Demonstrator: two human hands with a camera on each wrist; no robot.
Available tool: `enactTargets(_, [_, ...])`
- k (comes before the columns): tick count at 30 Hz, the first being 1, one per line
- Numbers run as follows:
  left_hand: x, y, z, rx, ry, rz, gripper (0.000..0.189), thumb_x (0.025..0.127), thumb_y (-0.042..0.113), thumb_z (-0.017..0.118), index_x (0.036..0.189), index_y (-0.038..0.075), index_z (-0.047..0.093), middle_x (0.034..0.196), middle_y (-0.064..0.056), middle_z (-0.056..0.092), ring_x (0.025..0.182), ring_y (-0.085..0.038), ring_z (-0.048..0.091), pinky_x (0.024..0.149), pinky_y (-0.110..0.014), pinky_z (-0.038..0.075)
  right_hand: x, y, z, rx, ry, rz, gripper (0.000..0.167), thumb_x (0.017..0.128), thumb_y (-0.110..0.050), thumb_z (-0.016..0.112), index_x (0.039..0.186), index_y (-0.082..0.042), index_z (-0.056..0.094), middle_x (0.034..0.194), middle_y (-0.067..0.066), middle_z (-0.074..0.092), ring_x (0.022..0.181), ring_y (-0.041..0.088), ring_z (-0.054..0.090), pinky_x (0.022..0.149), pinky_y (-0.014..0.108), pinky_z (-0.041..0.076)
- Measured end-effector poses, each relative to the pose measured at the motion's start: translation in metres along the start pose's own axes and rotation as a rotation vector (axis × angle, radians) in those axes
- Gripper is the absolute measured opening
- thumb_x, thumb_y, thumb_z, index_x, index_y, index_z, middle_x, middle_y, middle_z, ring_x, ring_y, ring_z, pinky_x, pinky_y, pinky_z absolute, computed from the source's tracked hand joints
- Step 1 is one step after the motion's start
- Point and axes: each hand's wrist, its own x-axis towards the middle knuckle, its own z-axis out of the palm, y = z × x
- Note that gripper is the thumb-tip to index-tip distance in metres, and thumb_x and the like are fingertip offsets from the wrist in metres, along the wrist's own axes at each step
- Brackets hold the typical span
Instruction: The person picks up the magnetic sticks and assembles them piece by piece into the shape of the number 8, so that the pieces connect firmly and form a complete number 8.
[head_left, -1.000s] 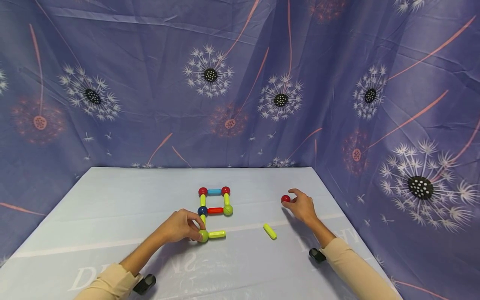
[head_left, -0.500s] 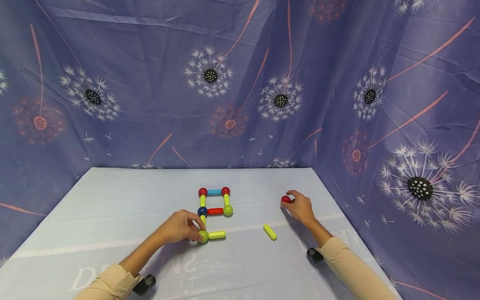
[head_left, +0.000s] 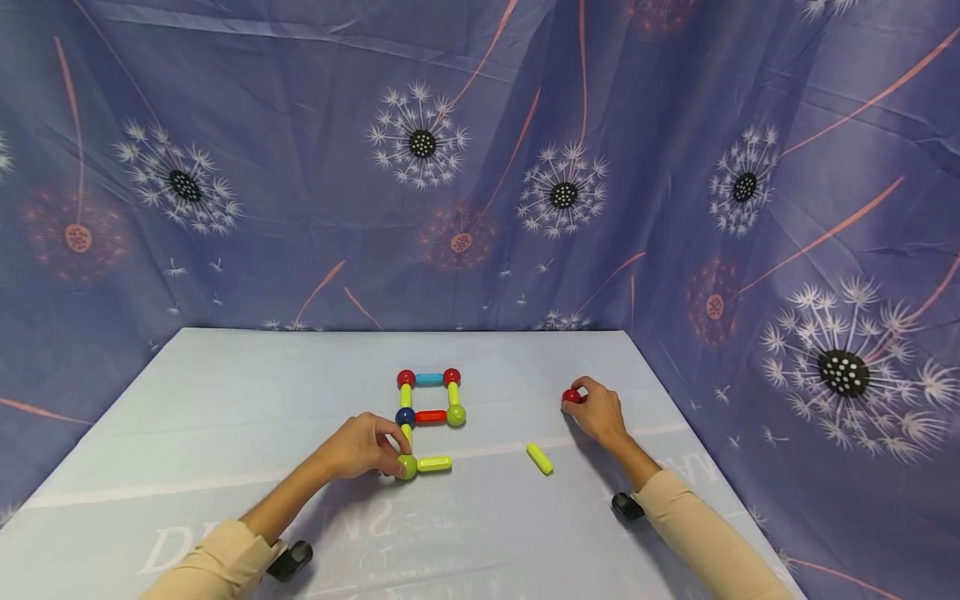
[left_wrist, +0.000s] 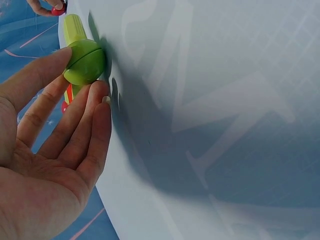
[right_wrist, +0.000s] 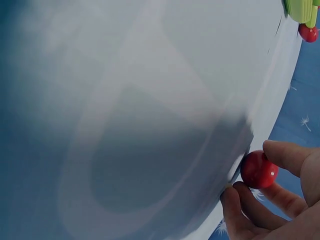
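On the table, balls and rods form a closed square with a branch toward the front. My left hand (head_left: pixel 365 448) pinches the lime-green ball (left_wrist: pixel 86 62) at the branch's front corner. From that ball a yellow-green rod (head_left: pixel 435 463) points right. The square has two red balls at the back, a blue ball (head_left: pixel 405 417) and a second green ball (head_left: pixel 456 415), joined by a light-blue rod (head_left: pixel 430 379), a red rod (head_left: pixel 431 416) and yellow-green side rods. Farther right, my right hand (head_left: pixel 600 412) pinches a loose red ball (right_wrist: pixel 259 170) between thumb and fingers, at the table surface.
A loose yellow-green rod (head_left: pixel 539 458) lies between the structure and my right hand. The white-blue tabletop (head_left: pixel 480 533) ends at a purple dandelion-print curtain (head_left: pixel 480 283) behind and to the right. Dark wrist devices sit under both forearms.
The right hand's fingers have closed in around the red ball, the index finger coming down over it. The left hand keeps its pinch on the green ball; the view tilts slightly.
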Motion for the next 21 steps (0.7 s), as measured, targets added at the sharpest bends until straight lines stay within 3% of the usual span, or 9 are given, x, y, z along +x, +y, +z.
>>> enactTargets(9, [-0.0014,-0.0006,0.0022,-0.017,-0.004,-0.007,0.022,0.074,0.012,0.089,0.093,0.011,0.077,0.079,-0.003,0.075,0.070,-0.014,0.067,0.062,-0.033,0.051,-0.0019,0.0021,-0.0007,-0.013,-0.005,-0.010,0.030,0.085,-0.019,0.078,0.110,-0.004,0.069,0.088,0.016,0.075,0.076,0.029,0.067,0.069,0.040,0.051])
enactTargets(21, [-0.0001,0.0008,0.0004,-0.005,-0.002,0.001,0.023,0.073,0.012,0.089,0.093,0.011,0.077,0.077,-0.003,0.075,0.070,-0.014,0.067,0.061,-0.032,0.051,-0.0006,0.0005,-0.0029,0.010,-0.001,-0.018,0.030,0.084,-0.020,0.079,0.109,-0.006,0.070,0.088,0.015,0.075,0.077,0.028,0.067,0.070,0.040,0.050])
